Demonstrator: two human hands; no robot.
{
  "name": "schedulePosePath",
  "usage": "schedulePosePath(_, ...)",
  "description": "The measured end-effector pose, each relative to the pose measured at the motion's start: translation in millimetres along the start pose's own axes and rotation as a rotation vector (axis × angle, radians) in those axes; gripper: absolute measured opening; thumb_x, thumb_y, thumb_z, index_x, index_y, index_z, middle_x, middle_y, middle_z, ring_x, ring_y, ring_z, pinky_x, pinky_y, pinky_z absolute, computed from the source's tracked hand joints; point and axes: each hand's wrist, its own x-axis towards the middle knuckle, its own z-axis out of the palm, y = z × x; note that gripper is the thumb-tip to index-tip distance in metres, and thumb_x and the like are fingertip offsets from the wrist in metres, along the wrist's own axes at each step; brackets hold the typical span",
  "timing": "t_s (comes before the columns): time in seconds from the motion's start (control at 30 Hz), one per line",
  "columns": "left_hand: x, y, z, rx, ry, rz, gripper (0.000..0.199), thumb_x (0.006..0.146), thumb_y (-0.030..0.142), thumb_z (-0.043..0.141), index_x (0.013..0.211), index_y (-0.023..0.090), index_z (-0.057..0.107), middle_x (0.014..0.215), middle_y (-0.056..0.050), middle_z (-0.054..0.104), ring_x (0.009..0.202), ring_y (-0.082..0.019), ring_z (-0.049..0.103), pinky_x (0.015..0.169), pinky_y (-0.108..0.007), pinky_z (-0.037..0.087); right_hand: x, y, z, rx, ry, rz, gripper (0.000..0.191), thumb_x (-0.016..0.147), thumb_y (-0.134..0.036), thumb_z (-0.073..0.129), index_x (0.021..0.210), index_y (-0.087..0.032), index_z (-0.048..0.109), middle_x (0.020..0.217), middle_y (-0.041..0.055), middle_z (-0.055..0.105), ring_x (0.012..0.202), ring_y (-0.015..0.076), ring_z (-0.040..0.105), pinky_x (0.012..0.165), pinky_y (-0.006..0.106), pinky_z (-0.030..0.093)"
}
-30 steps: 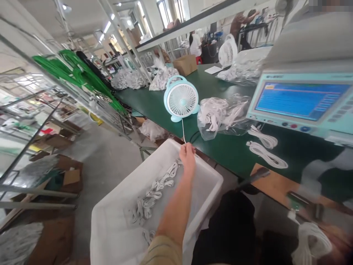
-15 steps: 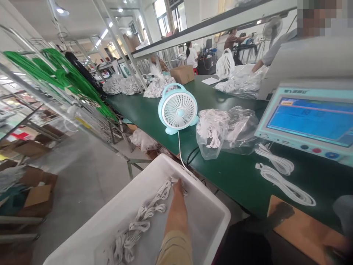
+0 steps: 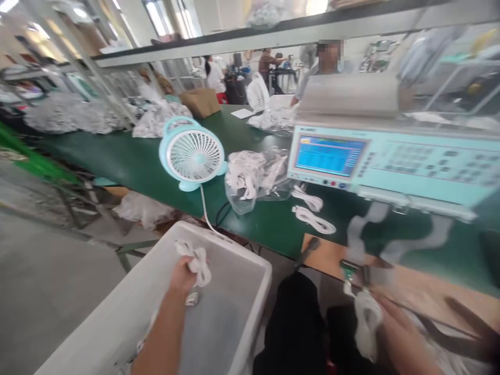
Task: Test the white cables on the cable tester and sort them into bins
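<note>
My left hand (image 3: 184, 273) is closed on a coiled white cable (image 3: 200, 266) inside the white bin (image 3: 265, 276). At the lower right, my right hand (image 3: 398, 325) is blurred beside another coiled white cable (image 3: 367, 317), with its fingers closed round it. That cable's upper end is at a small green connector board (image 3: 347, 271) over the brown board (image 3: 328, 255). Two more coiled cables, an upper one (image 3: 308, 198) and a lower one (image 3: 313, 220), lie on the green table (image 3: 265, 232).
A light-blue fan (image 3: 195, 156) stands on the table left of a plastic bag of cables (image 3: 244, 179). The tester with a blue screen (image 3: 330, 156) stands at the right. Farther back are a cardboard box (image 3: 201, 102), a white fan (image 3: 258, 94) and other people.
The view has swung right, bringing my right hand and the whole tester into sight. My left hand has lifted a cable coil from the bin's bottom.
</note>
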Motion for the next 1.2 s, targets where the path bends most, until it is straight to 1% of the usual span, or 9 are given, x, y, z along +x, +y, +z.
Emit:
schedulePosePath(0.1, -52.7, 16.8, 25.2, 0.066, -0.444, 0.0, 0.04, 0.064, 0.03, 0.054, 0.103, 0.023, 0.06, 0.082, 0.002, 0.064, 0.068, -0.018, 0.059, 0.062, -0.029, 0.044, 2.2, 7.5, -3.7, 0.135, -0.092, 0.038, 0.037, 0.057, -0.047, 0.075, 0.076, -0.016, 0.07, 0.081, 0.0064, 0.068, 0.076, 0.0256, 0.06, 0.061, 0.027, 0.048)
schedulePosePath(0.2, -111.2, -3.3, 88.2, 0.251, -0.817, -0.029, 0.058, 0.058, 0.025, 0.062, 0.115, 0.019, 0.055, 0.085, -0.004, 0.062, 0.072, -0.02, 0.059, 0.068, -0.031, 0.046, 0.4, 10.3, 0.7, 0.256, -0.14, 0.018, 0.036, 0.06, -0.046, 0.073, 0.076, -0.014, 0.069, 0.073, 0.0052, 0.066, 0.064, 0.0199, 0.056, 0.055, 0.025, 0.044)
schedulePosePath(0.33, -148.5, -68.3, 184.1, 0.3, -0.921, -0.228, 0.063, 0.056, 0.02, 0.057, 0.118, 0.017, 0.051, 0.077, -0.003, 0.059, 0.067, -0.019, 0.061, 0.058, -0.027, 0.046, -1.4, 12.5, 3.3, 0.341, -0.196, -0.021, 0.039, 0.063, -0.051, 0.072, 0.074, -0.015, 0.066, 0.063, 0.0036, 0.063, 0.057, 0.0185, 0.054, 0.054, 0.026, 0.043)
schedulePosePath(0.47, -145.3, -115.5, 235.3, 0.273, -0.921, -0.331, 0.063, 0.052, 0.02, 0.052, 0.115, 0.013, 0.051, 0.073, -0.004, 0.061, 0.053, -0.017, 0.06, 0.044, -0.024, 0.043, 0.9, 15.1, 3.2, 0.365, -0.185, -0.066, 0.043, 0.06, -0.057, 0.071, 0.068, -0.015, 0.062, 0.058, 0.0026, 0.06, 0.052, 0.0177, 0.052, 0.05, 0.027, 0.041)
schedulePosePath(0.7, -161.1, -143.2, 225.2, 0.252, -0.753, -0.301, 0.054, 0.054, 0.021, 0.05, 0.107, 0.012, 0.052, 0.068, -0.003, 0.06, 0.048, -0.015, 0.057, 0.04, -0.022, 0.041, -23.4, 20.6, 2.2, 0.343, -0.246, -0.09, 0.042, 0.07, -0.058, 0.06, 0.06, -0.02, 0.046, 0.05, -0.0028, 0.049, 0.045, 0.0138, 0.043, 0.045, 0.025, 0.036)
schedulePosePath(0.87, -195.2, -159.3, 208.4, 0.366, -0.828, -0.371, 0.051, 0.059, 0.023, 0.056, 0.109, 0.017, 0.052, 0.076, -0.001, 0.056, 0.057, -0.014, 0.059, 0.046, -0.021, 0.041, -40.0, 54.6, -94.5, -0.265, -0.281, -0.236, 0.036, 0.077, -0.049, 0.05, 0.055, -0.021, 0.044, 0.054, -0.0001, 0.049, 0.052, 0.0165, 0.046, 0.048, 0.027, 0.035)
schedulePosePath(1.0, -212.9, -176.2, 215.9, 0.469, -0.843, -0.252, 0.041, 0.061, 0.02, 0.063, 0.1, 0.018, 0.053, 0.09, -0.003, 0.056, 0.063, -0.011, 0.054, 0.055, -0.022, 0.042, -53.7, 63.9, -161.0, -0.822, 0.017, -0.329, 0.022, 0.073, -0.043, 0.054, 0.064, -0.023, 0.057, 0.064, 0.0048, 0.057, 0.053, 0.0207, 0.052, 0.05, 0.031, 0.035)
schedulePosePath(1.13, -224.5, -189.7, 229.6, 0.605, -0.942, 0.01, 0.031, 0.067, 0.016, 0.063, 0.097, 0.018, 0.057, 0.081, -0.001, 0.057, 0.074, -0.014, 0.052, 0.069, -0.024, 0.043, -76.2, 36.1, -127.7, -0.567, -0.206, -0.515, 0.02, 0.089, -0.035, 0.043, 0.096, -0.024, 0.059, 0.086, 0.0059, 0.061, 0.075, 0.0206, 0.058, 0.067, 0.031, 0.044)
schedulePosePath(1.2, -229.9, -189.8, 233.9, 0.656, -0.973, 0.129, 0.032, 0.071, 0.019, 0.063, 0.103, 0.02, 0.058, 0.087, -0.003, 0.059, 0.081, -0.018, 0.053, 0.075, -0.027, 0.043, -80.7, 23.3, -99.0, -0.428, -0.212, -0.566, 0.018, 0.091, -0.031, 0.041, 0.09, -0.022, 0.057, 0.079, 0.0036, 0.057, 0.068, 0.0176, 0.055, 0.063, 0.028, 0.043)
